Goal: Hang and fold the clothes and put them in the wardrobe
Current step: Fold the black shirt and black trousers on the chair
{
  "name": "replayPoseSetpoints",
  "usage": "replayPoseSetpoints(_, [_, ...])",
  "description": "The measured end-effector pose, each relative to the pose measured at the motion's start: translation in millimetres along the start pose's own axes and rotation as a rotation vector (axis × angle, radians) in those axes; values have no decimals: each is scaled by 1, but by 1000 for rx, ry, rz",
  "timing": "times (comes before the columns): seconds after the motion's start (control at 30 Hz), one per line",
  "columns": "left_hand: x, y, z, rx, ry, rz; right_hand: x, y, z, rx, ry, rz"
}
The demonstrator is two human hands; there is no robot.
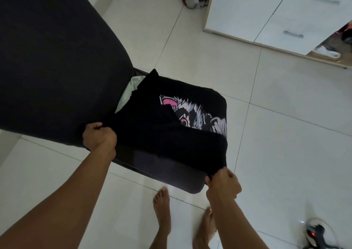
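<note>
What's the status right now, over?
Left hand and right hand each grip the near edge of the black printed shirt. Shirt spread on the dark sofa, mid-fold. Wardrobe ahead, nothing blocking.

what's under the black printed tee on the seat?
A pale green cloth pokes out at the far left edge of the black tee, which lies on the dark seat. How far the cloth reaches underneath is hidden.
</note>
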State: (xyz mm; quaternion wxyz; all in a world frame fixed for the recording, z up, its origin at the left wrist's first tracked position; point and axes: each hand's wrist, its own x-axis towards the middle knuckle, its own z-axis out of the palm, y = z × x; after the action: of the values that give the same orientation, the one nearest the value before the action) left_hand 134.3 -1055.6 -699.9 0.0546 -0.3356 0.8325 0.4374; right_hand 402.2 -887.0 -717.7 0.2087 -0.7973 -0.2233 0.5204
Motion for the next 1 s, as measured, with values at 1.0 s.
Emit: replayPoseSetpoints(1.0, [30, -54, 38, 618, -560, 392, -23, -55, 186, -806, -637, -802])
